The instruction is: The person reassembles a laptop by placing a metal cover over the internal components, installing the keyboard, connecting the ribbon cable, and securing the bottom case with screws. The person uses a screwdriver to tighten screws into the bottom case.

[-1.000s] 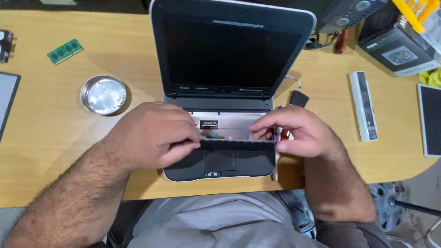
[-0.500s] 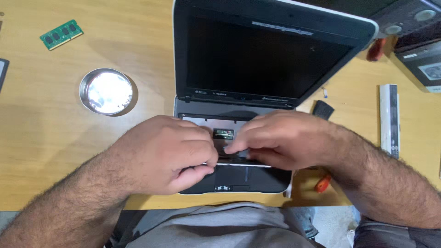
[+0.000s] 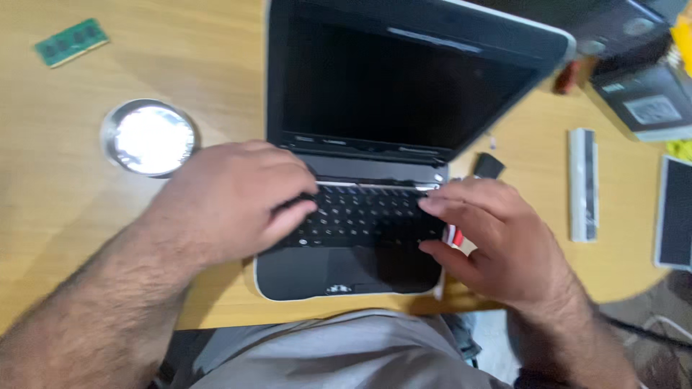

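**On the desk edge: two hands press a keyboard panel into a small laptop**

Nearest to the camera, the small laptop (image 3: 346,277) lies open at the front edge of the wooden desk (image 3: 58,209), with its palm rest toward the person. The black keyboard (image 3: 364,216) sits in the base, just under the hinge. The left hand (image 3: 231,202) lies flat on its left part, fingers bent down on the keys; it presses and does not close around anything. The right hand (image 3: 497,245) holds the right edge of the keyboard, thumb below and fingers on top, a light pinch. Something red and white shows under this hand; I cannot tell what it is.

Such a keyboard is probably a thin, light panel which bends easily and is fragile, so the edges and corners are the better places to take it, not the middle.

Further left stands a round metal dish (image 3: 149,137); glare hides whether anything is inside. Behind it lies a green memory module (image 3: 71,42). To the right lie a small black part (image 3: 489,166) and a long white bar (image 3: 582,184). The dark screen (image 3: 400,83) stands behind.
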